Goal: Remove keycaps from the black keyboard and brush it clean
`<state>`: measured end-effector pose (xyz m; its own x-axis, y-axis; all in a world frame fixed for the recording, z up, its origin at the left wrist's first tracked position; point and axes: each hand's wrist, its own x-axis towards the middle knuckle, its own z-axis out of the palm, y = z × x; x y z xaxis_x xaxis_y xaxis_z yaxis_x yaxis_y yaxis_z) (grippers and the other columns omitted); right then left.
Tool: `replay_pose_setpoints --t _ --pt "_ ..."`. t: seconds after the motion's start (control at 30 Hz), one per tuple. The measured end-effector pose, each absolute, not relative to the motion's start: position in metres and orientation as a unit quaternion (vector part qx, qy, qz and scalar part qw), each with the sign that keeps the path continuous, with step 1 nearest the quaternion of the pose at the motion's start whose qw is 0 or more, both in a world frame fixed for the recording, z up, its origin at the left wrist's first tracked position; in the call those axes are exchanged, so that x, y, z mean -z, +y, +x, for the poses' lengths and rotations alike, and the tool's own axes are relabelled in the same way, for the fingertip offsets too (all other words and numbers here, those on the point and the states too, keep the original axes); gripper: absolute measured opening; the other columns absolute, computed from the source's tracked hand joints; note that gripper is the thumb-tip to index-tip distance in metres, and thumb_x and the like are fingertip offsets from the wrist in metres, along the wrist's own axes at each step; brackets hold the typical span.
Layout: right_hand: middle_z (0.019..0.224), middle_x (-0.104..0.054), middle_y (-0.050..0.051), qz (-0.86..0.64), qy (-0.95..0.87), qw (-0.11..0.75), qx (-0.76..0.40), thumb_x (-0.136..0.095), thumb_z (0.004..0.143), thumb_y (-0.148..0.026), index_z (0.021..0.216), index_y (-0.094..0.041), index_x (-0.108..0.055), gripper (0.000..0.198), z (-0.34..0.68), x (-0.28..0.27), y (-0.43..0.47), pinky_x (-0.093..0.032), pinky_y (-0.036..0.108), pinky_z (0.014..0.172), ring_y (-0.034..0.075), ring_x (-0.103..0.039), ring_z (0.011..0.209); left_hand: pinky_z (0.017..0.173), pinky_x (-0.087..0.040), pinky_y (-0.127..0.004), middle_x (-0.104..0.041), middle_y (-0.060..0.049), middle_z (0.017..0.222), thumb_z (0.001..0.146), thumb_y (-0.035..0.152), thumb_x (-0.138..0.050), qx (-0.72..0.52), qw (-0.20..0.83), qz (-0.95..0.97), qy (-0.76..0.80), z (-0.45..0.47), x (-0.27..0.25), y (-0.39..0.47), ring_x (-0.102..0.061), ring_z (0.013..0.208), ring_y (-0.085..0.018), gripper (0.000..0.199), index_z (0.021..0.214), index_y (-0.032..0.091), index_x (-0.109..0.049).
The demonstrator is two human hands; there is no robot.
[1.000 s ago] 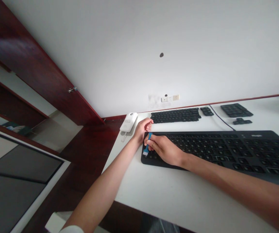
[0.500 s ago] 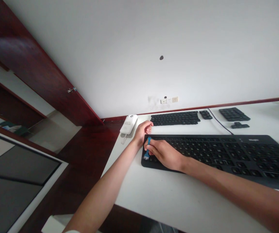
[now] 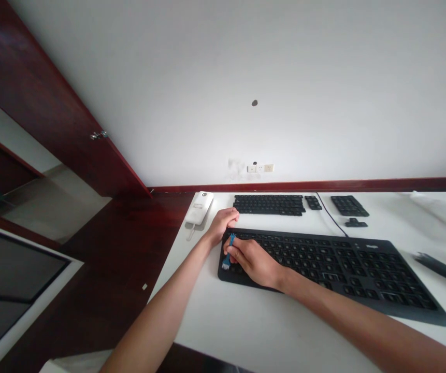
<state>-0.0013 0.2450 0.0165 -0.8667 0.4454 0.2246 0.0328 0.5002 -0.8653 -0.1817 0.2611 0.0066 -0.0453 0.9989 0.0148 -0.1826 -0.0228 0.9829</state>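
Observation:
A small blue brush with pale bristles is pinched in my right hand. Its bristle end points down at the left end of a black keyboard, whose keycaps are off so the sockets show. My left hand rests at the keyboard's back left corner with its fingers curled in. What, if anything, is inside those fingers is hidden.
Behind the keyboard lie removed keycaps in grouped rows, with smaller groups farther right. A white device is at the table's left edge. A cable runs back from the keyboard. A black tool and white plastic lie at right.
The camera view has turned, so the keyboard's right end and the black tool show now. Both hands keep about the same place at the keyboard's left end, the brush still in my right.

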Motion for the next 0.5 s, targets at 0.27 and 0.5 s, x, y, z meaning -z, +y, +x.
replay_pose_setpoints --t 0.27,0.5 --pt "0.082 -0.067 0.004 -0.140 -0.804 0.255 -0.518 -0.034 0.112 -0.050 0.097 -0.019 -0.060 0.042 0.000 -0.016 0.250 -0.051 0.031 0.075 0.017 -0.065 0.075 0.055 -0.022 -0.027 -0.034 0.005 0.062 0.088 0.044 -0.061 -0.428 0.422 0.595 0.534 -0.170 -0.022 0.273 -0.032 0.059 -0.009 0.043 0.061 0.018 -0.040" --pt "0.085 -0.067 0.004 -0.147 -0.814 0.248 -0.504 -0.035 0.113 -0.043 0.098 -0.019 -0.060 0.037 0.001 -0.019 0.246 -0.052 0.031 0.076 0.018 -0.064 0.078 0.057 -0.020 -0.028 -0.026 0.006 0.063 0.091 0.050 -0.060 -0.435 0.444 0.596 0.508 -0.175 -0.017 0.273 -0.026 0.061 -0.009 0.050 0.063 0.020 -0.032"
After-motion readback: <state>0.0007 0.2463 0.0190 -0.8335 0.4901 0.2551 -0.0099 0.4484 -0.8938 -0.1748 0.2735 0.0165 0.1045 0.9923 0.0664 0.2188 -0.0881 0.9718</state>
